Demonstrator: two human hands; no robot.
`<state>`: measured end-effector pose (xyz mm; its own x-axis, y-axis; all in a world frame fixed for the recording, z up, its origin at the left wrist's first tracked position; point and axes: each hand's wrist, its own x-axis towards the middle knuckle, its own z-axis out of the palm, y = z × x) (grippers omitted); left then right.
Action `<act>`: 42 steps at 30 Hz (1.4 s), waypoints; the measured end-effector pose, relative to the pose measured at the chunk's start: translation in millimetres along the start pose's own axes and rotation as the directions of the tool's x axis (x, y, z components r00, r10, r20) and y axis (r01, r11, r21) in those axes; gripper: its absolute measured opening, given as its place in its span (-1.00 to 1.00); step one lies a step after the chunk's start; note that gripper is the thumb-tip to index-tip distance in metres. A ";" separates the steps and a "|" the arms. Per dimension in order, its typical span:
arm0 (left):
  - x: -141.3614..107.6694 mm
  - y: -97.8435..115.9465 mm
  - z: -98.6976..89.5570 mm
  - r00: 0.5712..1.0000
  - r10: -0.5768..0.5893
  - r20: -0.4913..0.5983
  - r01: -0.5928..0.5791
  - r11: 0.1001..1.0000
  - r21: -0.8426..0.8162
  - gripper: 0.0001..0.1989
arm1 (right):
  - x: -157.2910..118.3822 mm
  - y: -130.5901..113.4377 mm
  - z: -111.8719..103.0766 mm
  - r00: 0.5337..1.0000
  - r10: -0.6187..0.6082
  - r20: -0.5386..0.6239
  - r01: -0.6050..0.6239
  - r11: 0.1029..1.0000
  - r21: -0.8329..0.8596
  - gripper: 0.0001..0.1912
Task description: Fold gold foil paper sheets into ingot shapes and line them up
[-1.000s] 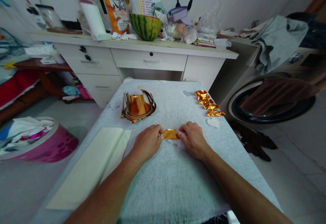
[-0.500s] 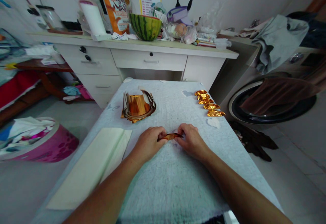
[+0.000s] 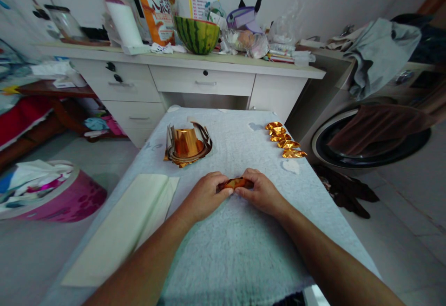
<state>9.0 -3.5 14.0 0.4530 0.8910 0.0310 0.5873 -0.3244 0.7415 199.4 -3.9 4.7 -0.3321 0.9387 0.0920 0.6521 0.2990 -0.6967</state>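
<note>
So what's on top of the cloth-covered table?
Gold foil stack, folded gold pieces, pale folded sheet; left hand and right hand hold a gold strip there. Whatever lies beneath the sheet or arms is hidden.

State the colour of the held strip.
Shiny gold, with darker orange-brown shading: the held strip shows best in the head view.

Strip [image 3: 239,183] between left hand [image 3: 208,195] and right hand [image 3: 262,192]; on table [image 3: 237,255], folded pieces [image 3: 289,144] right, stack [image 3: 187,144] left (paper [image 3: 118,229] nearer).
</note>
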 end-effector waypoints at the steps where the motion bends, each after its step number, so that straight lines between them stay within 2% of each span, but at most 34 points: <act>1: 0.2 -0.7 0.4 1.000 0.008 0.003 -0.008 1.000 -0.006 -0.81 | -0.1 0.1 0.6 1.000 0.002 -0.006 -0.002 1.000 0.009 -0.90; 6: 0.9 -3.6 1.8 1.000 0.025 -0.016 -0.025 1.000 -0.006 -0.76 | -0.1 -2.5 0.3 1.000 -0.013 -0.005 0.013 1.000 0.021 -0.85; 14: 1.2 -9.4 -1.5 0.997 -0.050 0.059 0.056 0.994 -0.095 -0.80 | -1.3 6.3 -11.0 0.998 0.061 0.000 -0.059 0.968 0.244 -0.88; 23: 0.0 -5.3 -4.8 0.992 -0.098 0.080 0.111 0.977 -0.180 -0.79 | -2.6 12.8 -20.4 0.998 0.061 0.034 -0.069 0.951 0.301 -0.82; 31: -3.5 -18.2 -4.3 0.980 -0.195 -0.025 0.188 0.968 -0.168 -0.68 | -2.5 18.1 -24.2 0.995 0.081 0.050 -0.092 0.952 0.292 -0.81; 42: -3.3 -17.2 -10.0 0.985 -0.167 -0.031 0.158 0.970 -0.185 -0.73 | -0.4 17.1 -22.5 0.973 0.231 -0.006 -0.217 0.921 0.325 -0.77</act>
<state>-9.3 2.3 7.9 0.3276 0.9420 -0.0724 0.5174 -0.1147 0.8480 226.0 4.6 8.7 -0.1687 0.9834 -0.0675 0.4511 0.0161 -0.8924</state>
